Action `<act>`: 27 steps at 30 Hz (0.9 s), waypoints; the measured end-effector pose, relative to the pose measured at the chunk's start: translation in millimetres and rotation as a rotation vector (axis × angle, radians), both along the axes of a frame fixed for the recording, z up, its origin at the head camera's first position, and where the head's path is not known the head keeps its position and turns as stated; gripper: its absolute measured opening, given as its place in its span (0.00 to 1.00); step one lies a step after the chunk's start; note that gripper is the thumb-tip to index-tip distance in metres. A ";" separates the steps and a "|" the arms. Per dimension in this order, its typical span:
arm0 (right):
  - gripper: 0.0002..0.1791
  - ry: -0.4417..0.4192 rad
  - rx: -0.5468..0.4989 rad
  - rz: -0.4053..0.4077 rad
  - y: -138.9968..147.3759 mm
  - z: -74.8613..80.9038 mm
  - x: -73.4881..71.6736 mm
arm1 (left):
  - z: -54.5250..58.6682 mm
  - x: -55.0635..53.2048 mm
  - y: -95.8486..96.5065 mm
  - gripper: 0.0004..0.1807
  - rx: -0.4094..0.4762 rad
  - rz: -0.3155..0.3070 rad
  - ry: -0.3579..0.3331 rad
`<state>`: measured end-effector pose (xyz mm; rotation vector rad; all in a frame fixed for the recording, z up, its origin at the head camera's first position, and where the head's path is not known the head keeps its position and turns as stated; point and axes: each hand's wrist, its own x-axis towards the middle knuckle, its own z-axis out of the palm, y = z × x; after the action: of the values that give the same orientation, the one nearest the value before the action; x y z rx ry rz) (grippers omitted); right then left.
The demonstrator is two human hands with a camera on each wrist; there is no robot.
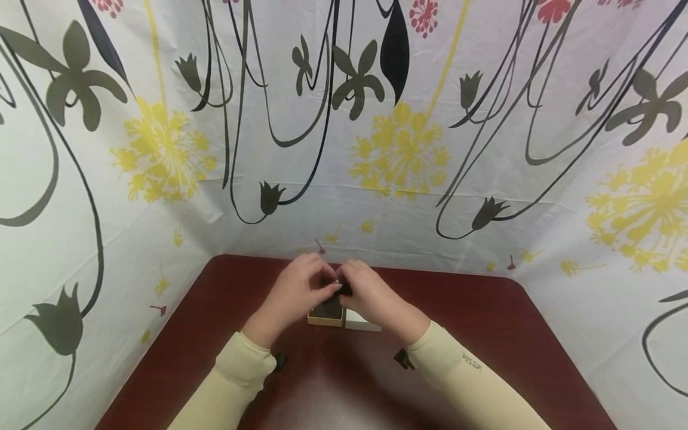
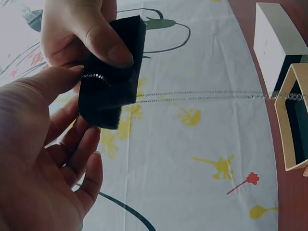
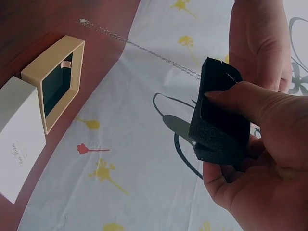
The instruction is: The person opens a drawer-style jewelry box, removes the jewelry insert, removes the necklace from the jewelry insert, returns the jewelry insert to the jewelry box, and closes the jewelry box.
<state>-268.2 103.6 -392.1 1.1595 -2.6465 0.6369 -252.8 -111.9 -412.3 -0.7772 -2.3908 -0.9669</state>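
A black foam jewelry pad [image 3: 224, 106] is held up in the air between both hands. My right hand [image 3: 269, 149] grips it, thumb on its face and fingers underneath. At the pad's edge, my left hand [image 2: 43, 144] pinches the thin silver necklace [image 2: 94, 76] between thumb and finger, its other fingers curled near the pad. Part of the chain crosses the pad's face. Two further strands of it hang from the pad's other side. What lies behind the pad is hidden.
On the dark red table [image 1: 430, 370] stands an opened tan box [image 3: 53, 82] with a dark inside. Beside it is a white box lid [image 3: 21, 137] with small print. A flower-patterned cloth [image 1: 322, 149] hangs round the table's back and sides.
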 end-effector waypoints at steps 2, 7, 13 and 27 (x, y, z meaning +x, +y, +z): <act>0.18 0.005 0.001 0.002 0.6 -0.4 -0.1 | -0.9 0.9 1.5 0.09 -0.012 0.012 0.006; 0.18 0.018 0.006 0.002 1.4 -1.3 -0.7 | -0.4 3.1 4.8 0.10 -0.034 0.023 0.033; 0.18 0.014 0.008 -0.005 1.4 -1.2 -0.8 | 0.8 3.3 7.3 0.09 -0.050 0.013 0.033; 0.17 0.025 -0.011 0.013 2.6 -3.5 -1.7 | 3.0 4.1 7.2 0.05 -0.043 0.003 0.051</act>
<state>-269.9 106.2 -395.6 1.1748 -2.6134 0.6337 -248.6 -104.8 -409.2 -0.8034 -2.3754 -0.8867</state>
